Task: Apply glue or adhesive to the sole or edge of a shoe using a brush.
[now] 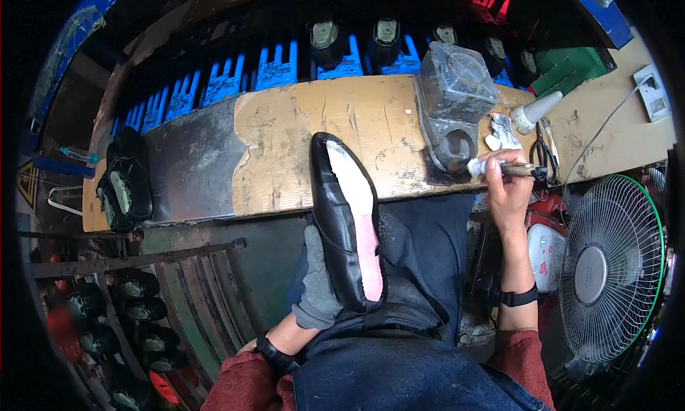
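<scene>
My left hand (317, 291), in a grey glove, grips a black leather shoe upper (334, 215) from its left side. The upper is bottom up over my lap, toe toward the bench, showing a white and pink strip (354, 186) along its underside. My bare right hand (509, 191) is closed around the handle of a brush (517, 169). Its whitish tip points left, close to the round cup (454, 149) of a cloudy plastic dispenser (460, 83). Whether the tip touches the cup's rim, I cannot tell.
Scissors (546, 154), a whitish cone (536, 113) and a crumpled white piece (503, 133) lie right of the dispenser. Black shoes (128, 179) stand at the bench's left end. A fan (606, 268) is close beside my right arm. Behind the cardboard-covered bench (285, 140) are blue racks (275, 65).
</scene>
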`<state>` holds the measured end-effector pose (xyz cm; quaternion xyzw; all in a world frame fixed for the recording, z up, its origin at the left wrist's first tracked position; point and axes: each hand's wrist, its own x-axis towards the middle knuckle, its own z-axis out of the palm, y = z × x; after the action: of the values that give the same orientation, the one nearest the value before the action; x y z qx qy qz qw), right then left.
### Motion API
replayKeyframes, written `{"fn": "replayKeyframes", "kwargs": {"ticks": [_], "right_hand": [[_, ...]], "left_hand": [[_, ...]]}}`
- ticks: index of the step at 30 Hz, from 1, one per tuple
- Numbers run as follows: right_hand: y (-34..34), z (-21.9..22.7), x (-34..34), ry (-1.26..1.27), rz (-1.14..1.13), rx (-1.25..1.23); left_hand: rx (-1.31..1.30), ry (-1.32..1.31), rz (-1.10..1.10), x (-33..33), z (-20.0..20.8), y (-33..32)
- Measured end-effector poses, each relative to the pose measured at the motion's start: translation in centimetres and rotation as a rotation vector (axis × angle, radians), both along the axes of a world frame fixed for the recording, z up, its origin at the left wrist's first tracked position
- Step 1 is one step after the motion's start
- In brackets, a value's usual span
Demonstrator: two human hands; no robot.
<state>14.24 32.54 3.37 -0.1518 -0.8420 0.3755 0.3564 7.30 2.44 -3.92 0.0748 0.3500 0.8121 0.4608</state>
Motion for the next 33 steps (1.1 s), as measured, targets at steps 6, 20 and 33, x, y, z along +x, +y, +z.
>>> {"fn": "replayKeyframes", "kwargs": {"ticks": [6, 20, 33], "right_hand": [[-9.2, 1.4, -4.5, -0.246, 0.53, -0.443], [-12.9, 2.5, -5.4, -0.2, 0.214, -0.169], [-13.9, 3.9, 0.3, -0.115, 0.695, -0.069]], "left_hand": [[0.057, -0.419, 0.062, -0.3, -0.3, 0.4], [-0.229, 0.238, 0.137, -0.8, 0.9, 1.5], [-0.234, 0.456, 0.176, 1.1, 0.3, 0.7]]}}
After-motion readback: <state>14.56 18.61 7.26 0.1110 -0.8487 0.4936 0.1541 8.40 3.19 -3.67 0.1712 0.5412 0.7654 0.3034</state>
